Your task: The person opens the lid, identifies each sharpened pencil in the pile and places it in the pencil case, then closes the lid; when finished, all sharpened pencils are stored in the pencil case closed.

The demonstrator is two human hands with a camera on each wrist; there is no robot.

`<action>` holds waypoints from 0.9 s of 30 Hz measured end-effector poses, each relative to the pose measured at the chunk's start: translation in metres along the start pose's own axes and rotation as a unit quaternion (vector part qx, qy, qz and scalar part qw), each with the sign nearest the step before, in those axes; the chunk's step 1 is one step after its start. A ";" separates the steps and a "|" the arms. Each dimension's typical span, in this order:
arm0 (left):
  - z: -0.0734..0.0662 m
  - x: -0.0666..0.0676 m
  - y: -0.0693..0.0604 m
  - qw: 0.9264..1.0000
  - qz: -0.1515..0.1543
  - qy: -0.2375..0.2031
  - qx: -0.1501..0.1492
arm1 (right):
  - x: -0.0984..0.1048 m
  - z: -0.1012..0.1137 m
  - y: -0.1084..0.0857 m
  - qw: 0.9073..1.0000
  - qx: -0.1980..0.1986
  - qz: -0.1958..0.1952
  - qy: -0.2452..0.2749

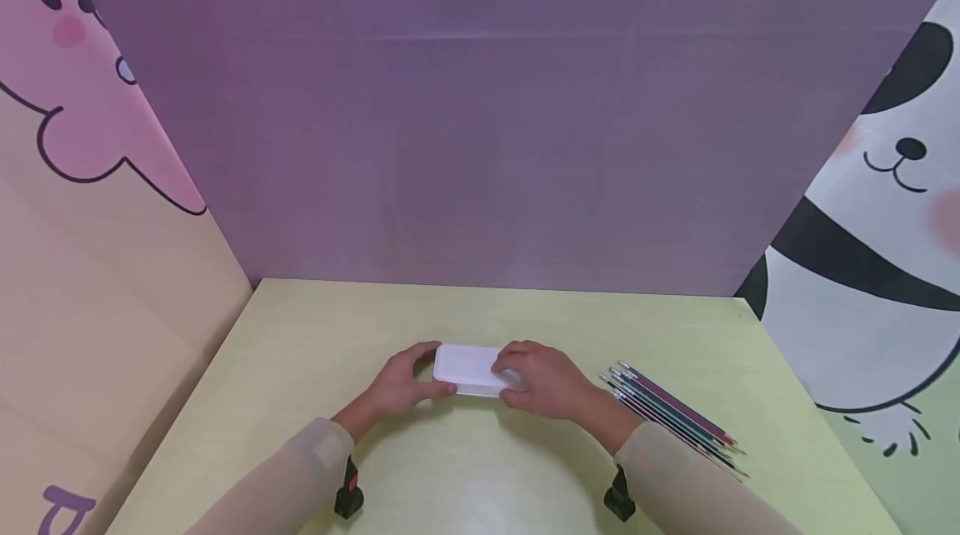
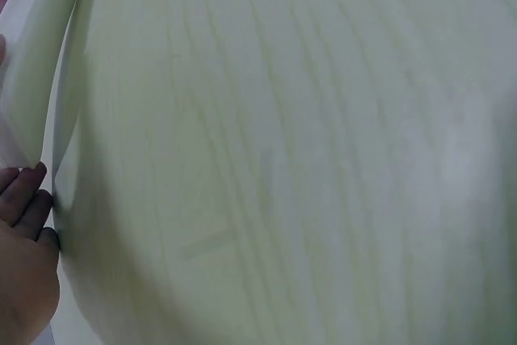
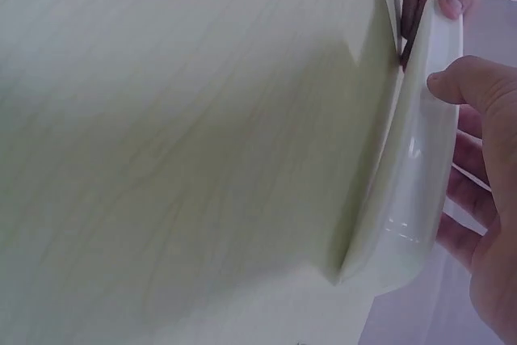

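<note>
A white box (image 1: 471,367) with rounded corners, shaped like a pencil case, sits at the middle of the table. Its left end is gripped by my left hand (image 1: 401,381), the thumb along the near side and the fingers behind. My right hand (image 1: 551,381) holds the right end, thumb at the near edge, fingers over the top and far side. In the right wrist view, the thumb of the right hand (image 3: 493,143) presses the glossy side of the box (image 3: 412,191). The left wrist view catches only part of the left hand (image 2: 28,256) at its left edge.
Several pencils (image 1: 671,414) lie in a loose bundle on the table, right of the right hand and partly behind the right forearm. The pale wooden table (image 1: 337,310) ends at a purple panel (image 1: 480,143). Cartoon-printed walls flank both sides.
</note>
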State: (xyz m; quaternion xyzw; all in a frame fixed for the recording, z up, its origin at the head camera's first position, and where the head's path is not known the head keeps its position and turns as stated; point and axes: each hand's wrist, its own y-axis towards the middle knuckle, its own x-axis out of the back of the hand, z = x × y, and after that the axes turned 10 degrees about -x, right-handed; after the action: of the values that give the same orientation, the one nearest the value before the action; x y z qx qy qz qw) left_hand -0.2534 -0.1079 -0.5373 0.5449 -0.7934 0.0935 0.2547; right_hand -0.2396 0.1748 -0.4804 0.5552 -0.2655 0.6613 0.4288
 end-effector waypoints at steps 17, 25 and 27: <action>-0.003 -0.007 -0.006 1.000 0.004 0.004 0.004 | -0.002 0.005 0.001 0.986 0.108 -0.081 -0.095; -0.004 -0.006 -0.001 1.000 -0.003 0.012 0.005 | 0.001 -0.003 0.005 0.981 0.127 -0.101 -0.102; -0.003 -0.005 0.000 1.000 -0.005 0.011 0.006 | 0.001 -0.006 0.004 0.985 0.116 -0.091 -0.085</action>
State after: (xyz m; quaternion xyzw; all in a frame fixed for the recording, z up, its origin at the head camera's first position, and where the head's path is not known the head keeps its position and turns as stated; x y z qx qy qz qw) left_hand -0.2508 -0.1026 -0.5374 0.5491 -0.7874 0.1033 0.2605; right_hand -0.2462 0.1786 -0.4802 0.6769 -0.1708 0.5966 0.3958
